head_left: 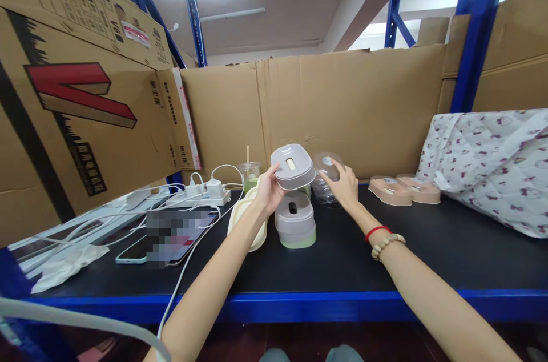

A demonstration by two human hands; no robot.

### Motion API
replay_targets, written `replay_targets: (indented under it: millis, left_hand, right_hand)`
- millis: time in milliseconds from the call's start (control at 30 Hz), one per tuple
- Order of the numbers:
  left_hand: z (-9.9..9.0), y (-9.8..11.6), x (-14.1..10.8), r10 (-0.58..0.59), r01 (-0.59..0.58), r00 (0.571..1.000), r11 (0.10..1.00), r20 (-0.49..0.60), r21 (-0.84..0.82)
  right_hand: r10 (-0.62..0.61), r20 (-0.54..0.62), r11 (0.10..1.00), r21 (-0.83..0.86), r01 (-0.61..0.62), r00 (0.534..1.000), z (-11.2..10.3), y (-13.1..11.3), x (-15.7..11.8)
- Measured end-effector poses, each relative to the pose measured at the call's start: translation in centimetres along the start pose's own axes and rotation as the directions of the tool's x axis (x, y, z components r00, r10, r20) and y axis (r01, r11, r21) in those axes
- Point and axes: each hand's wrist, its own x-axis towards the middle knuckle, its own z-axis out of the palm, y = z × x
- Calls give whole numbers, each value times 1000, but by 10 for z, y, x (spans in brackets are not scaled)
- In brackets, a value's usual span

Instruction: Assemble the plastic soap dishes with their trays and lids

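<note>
Grey lid raised in the left hand, above a matching stack

The grey lid (pixel 293 165) has a faint lilac tint, rounded corners and a smooth, slightly shiny finish. Its top is recessed inside a raised rim, and a short, round-ended slot in the middle shows pale. The side wall is shallow, and the lid is tilted so that both its top and its near side show.

The left hand (pixel 270 189) is closed on the lid's lower left edge, thumb uppermost, so the lid lies between one and two o'clock from that hand. At six o'clock from the lid stands the stack (pixel 295 222), the same grey above and pale green at the base, with a dark slot in its top.

The right hand (pixel 343 184), at about four o'clock from the lid, has its thumb and fingers parted in a curve at the clear plastic covers (pixel 323 194), which lie at nine o'clock from it; I cannot tell whether it grips them. The cream pieces (pixel 238 212) lie between seven and eight o'clock from the lid, partly behind the left forearm.
</note>
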Motion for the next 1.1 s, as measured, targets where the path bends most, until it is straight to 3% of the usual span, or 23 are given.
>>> replay_targets:
  millis: [133, 267, 433, 800, 1100]
  left_hand:
    - [-1, -3, 0, 13, -16, 999, 998, 40, 62]
    - [-2, -8, -2, 86, -94, 993, 991, 78, 100]
    - [2, -10, -7, 118, -130, 987, 986, 107, 106]
    - [-2, -14, -3, 210, -220, 974, 967, 88, 131]
    - [-3, -14, -3, 296, -312, 947, 940, 123, 140]
  right_hand:
    - [-42, -134, 937, 338, 85, 990, -11, -34, -2]
    - [-211, -70, 832, 511, 217, 975, -12, -61, -13]
    - [-365, 25, 836, 448, 316, 931, -9, -68, -24]
    - [-342, 44, 866, 402, 297, 939, -3, -65, -29]
    - [-421, 38, 858, 341, 384, 906, -2, -66, -32]
